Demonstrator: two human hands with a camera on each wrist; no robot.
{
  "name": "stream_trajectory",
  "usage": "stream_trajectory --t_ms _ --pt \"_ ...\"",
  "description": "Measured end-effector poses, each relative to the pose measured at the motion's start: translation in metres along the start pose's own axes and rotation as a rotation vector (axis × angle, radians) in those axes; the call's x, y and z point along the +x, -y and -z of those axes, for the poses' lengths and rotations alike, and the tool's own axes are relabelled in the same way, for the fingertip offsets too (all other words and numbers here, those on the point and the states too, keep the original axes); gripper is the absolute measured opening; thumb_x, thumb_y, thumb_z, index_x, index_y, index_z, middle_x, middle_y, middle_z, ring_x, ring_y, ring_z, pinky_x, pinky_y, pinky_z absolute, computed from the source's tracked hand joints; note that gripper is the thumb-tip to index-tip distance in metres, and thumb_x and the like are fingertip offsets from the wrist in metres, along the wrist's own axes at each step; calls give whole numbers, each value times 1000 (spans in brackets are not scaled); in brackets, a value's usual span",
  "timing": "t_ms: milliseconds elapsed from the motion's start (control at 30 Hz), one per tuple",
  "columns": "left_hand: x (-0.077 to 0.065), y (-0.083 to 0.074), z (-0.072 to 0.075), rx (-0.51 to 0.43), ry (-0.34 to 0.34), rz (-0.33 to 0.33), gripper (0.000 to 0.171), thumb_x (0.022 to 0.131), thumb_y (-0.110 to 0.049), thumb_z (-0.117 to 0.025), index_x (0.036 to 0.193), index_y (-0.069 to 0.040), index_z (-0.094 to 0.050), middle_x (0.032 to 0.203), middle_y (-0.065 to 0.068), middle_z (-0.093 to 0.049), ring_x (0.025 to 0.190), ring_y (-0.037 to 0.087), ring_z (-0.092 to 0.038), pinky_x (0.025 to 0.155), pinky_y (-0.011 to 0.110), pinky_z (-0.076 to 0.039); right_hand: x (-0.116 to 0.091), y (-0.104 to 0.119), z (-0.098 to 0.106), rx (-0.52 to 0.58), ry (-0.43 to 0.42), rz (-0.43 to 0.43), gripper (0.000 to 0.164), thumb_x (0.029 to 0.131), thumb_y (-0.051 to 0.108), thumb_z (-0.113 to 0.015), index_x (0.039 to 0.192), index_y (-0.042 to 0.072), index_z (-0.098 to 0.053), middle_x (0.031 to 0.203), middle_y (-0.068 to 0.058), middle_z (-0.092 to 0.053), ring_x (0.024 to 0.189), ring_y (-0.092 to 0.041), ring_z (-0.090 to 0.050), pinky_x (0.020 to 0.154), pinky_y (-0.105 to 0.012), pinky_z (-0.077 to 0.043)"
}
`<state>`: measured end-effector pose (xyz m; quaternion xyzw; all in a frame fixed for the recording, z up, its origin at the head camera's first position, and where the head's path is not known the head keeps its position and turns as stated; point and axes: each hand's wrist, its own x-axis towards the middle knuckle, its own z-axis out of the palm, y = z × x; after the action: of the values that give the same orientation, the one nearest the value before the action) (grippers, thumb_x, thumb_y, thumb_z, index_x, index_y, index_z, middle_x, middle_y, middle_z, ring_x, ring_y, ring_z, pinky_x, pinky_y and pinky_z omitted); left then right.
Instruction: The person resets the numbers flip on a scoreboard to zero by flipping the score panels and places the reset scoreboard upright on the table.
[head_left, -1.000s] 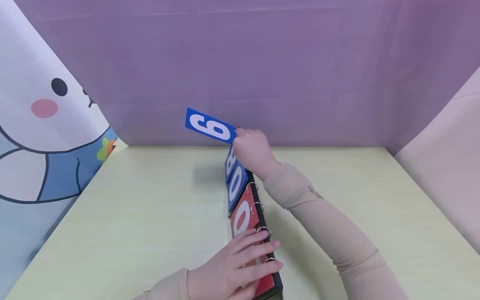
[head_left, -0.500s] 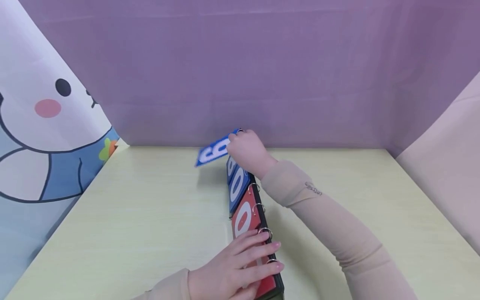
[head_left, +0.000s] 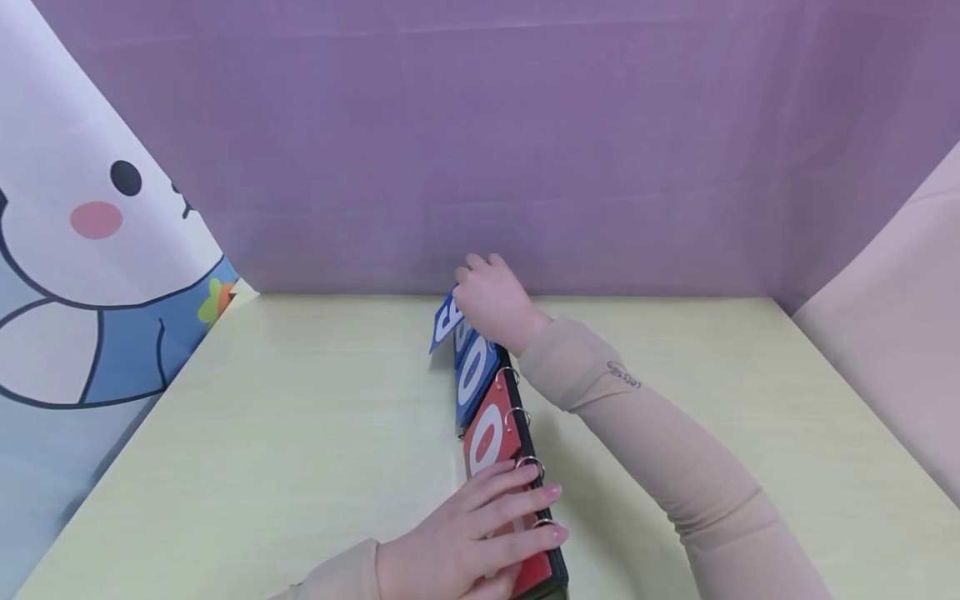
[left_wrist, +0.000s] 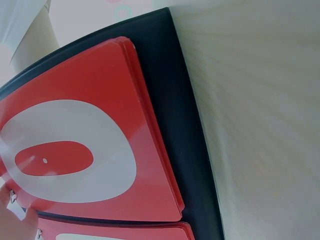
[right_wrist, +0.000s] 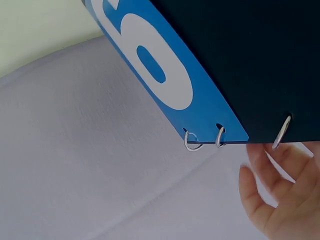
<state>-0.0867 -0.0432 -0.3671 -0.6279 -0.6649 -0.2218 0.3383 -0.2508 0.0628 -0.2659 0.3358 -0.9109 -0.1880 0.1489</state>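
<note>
A black flip scoreboard (head_left: 553,575) stands on the table, its number cards hung from metal rings along the top edge. My left hand (head_left: 457,533) rests with fairly straight, spread fingers over the near red cards and the top edge. A red card with a white 0 (left_wrist: 105,115) fills much of the left wrist view. At the far end, my right hand (head_left: 495,304) is at the top edge beside a blue card with a white 9 (right_wrist: 162,65), which slants down from its rings. In the right wrist view, loosely bent fingers (right_wrist: 252,195) show past the board's edge, apart from that card.
Closer along the board hang another blue card with a 0 (head_left: 474,379) and a red card with a 0 (head_left: 487,429). A purple cloth backdrop (head_left: 480,150) rises just behind the board's far end. A cartoon-printed sheet (head_left: 97,275) covers the left side.
The blue 9 card has swung down from sticking out to the left to hanging nearly against the board. My right fingers have loosened. The left hand has stayed in place.
</note>
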Motion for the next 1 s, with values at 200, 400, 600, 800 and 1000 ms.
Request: stream_trajectory --t_ms 200,400,600,800,1000 --pt "-2 0 -1 8 1 -3 36 90 -15 -45 122 -7 -58 131 19 -53 127 35 -43 104 46 -37 1 -8 -6 158 53 -56 22 91 13 -53 92 10 -75 98 -5 -69 95 -24 -57 81 -39 -47" --pt "-3 0 -2 25 5 -18 37 90 -16 -44 123 -7 -58 131 19 -53 128 35 -43 106 46 -35 -2 -16 -10 323 64 -37 23 92 21 -54 92 9 -74 96 -5 -67 95 -24 -53 79 -39 -43" --pt "-3 0 -2 36 -1 -30 37 90 -14 -44 122 -7 -58 130 18 -54 127 35 -44 105 46 -36 -8 -28 -26 728 -11 -26 29 97 19 -47 107 5 -70 108 -9 -67 108 -25 -54 99 -38 -37" --pt "-2 -2 0 13 6 -7 36 91 -16 -45 123 -7 -58 132 18 -53 128 34 -43 106 45 -35 -26 -26 -58 1565 -202 -317 35 98 21 -46 119 -2 -61 131 -12 -56 128 -24 -46 107 -35 -34" --pt "-3 -4 1 -6 18 21 35 92 -20 -46 123 -7 -57 134 17 -52 128 33 -42 107 44 -35 -44 -19 -84 2110 -331 -343 41 98 15 -45 124 -17 -48 143 -24 -42 135 -30 -39 108 -36 -35"
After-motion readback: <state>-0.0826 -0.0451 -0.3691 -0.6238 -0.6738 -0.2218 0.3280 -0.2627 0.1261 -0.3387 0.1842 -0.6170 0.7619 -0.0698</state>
